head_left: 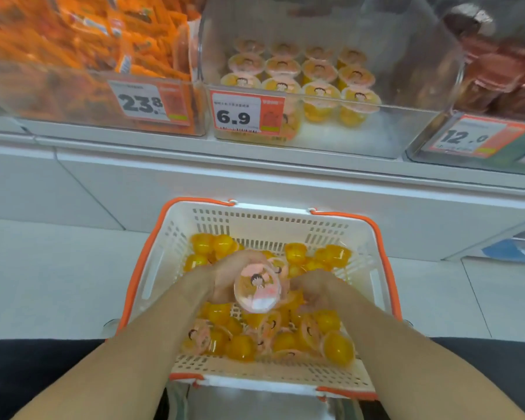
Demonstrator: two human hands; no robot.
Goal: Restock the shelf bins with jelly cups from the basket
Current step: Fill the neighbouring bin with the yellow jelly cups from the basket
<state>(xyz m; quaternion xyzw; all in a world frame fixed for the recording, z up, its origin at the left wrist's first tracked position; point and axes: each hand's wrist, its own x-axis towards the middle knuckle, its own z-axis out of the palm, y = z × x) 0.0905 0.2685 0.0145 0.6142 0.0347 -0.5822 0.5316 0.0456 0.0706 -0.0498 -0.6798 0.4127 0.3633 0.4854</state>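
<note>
While the left hand (225, 280) grips one jelly cup (257, 291) above the basket (176, 237) and the right hand (314, 291) curls among the loose cups — what it holds I cannot tell — the pick-up step looks underway, the lift to the clear bin (346, 128) at upper centre next.

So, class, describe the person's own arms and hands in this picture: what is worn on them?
Both forearms are bare, with no sleeves in view. The left hand and right hand wear no gloves. No watch, bracelet or ring is visible. Dark clothing shows at the lower edges of the picture.
</note>
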